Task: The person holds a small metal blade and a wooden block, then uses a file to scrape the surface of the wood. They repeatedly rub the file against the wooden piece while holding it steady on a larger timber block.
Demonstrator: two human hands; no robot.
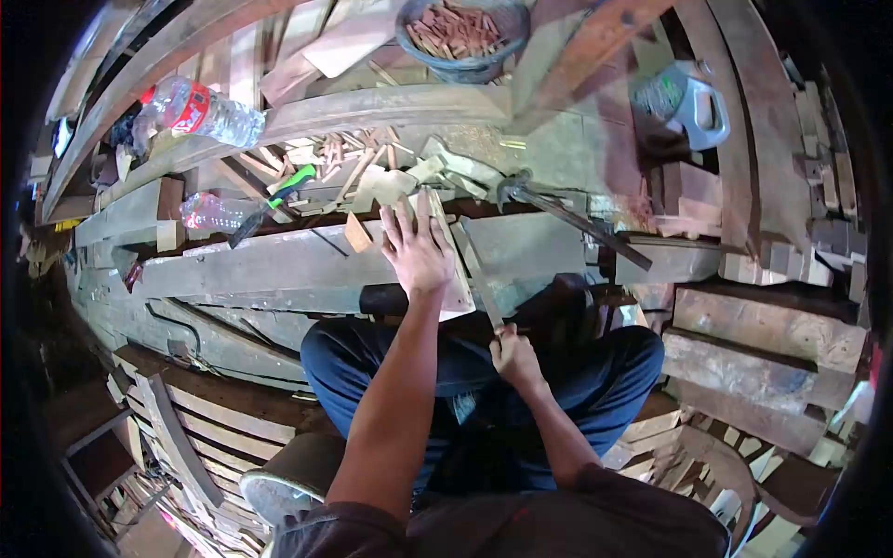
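Note:
My left hand (417, 246) lies flat, fingers spread, on a pale wooden board (445, 256) that rests across a grey timber beam (270, 265). My right hand (514, 355) is closed around the handle of a long thin metal tool (477, 270), a file or saw blade, whose blade runs up along the right edge of the board. My legs in dark blue trousers (595, 372) straddle the beam below the board.
Wood offcuts (358, 163) litter the bench ahead. A green-handled tool (279, 197) and two plastic bottles (200, 110) lie at the left. A basket of wood pieces (462, 33) sits at the top, a white jug (693, 102) at the right, a hammer (558, 214) beside the board.

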